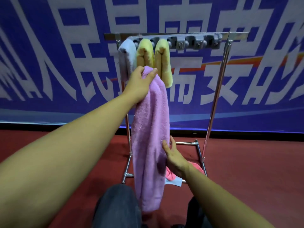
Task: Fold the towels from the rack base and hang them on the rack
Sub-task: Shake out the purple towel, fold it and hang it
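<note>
Towel (150, 129) in my left hand (139, 83) is soft terry, limp and light, I judge, with nothing stiff in it; it will sag wherever I let go and drape over whatever carries it. It looks grippy rather than slick, so a pinch at the top edge should hold, and the lower edge beside my right hand (174, 158) is the place to catch it for the next fold. It is lilac, fluffy, hanging as one long narrow strip from my left fist down past my knees (115, 203). My left fingers and thumb are curled round its bunched top; my right hand is open, fingers straight, its fingertips at the towel's side edge, though whether they touch it I cannot tell. Just beyond my left hand hang a grey towel (125, 58) and two yellow towels (153, 56) on the rack (218, 79). Under my right wrist, on the rack base (199, 151), lie a pink towel (197, 167) and a pale blue one (176, 181)
</note>
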Available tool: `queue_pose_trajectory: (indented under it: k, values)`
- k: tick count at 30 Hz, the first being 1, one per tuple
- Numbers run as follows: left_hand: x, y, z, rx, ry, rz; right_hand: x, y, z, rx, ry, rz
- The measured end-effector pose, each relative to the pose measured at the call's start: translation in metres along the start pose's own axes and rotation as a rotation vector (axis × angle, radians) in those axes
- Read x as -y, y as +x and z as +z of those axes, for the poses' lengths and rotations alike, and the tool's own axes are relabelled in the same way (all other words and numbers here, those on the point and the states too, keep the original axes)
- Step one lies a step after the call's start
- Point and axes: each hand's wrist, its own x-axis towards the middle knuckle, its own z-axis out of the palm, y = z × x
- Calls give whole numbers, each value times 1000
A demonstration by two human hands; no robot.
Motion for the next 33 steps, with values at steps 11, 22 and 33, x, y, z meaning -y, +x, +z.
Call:
queue_pose_trajectory:
  k: [11,22,33]
  values:
    - [44,-15,13,158,-478,-560,34,1,16,-26,75,-274]
    - [128,-105,31,310,-352,-730,69,9,7,-188,-85,-217]
    - [122,-109,52,166,-173,-580,75,-2,11,-95,-3,-130]
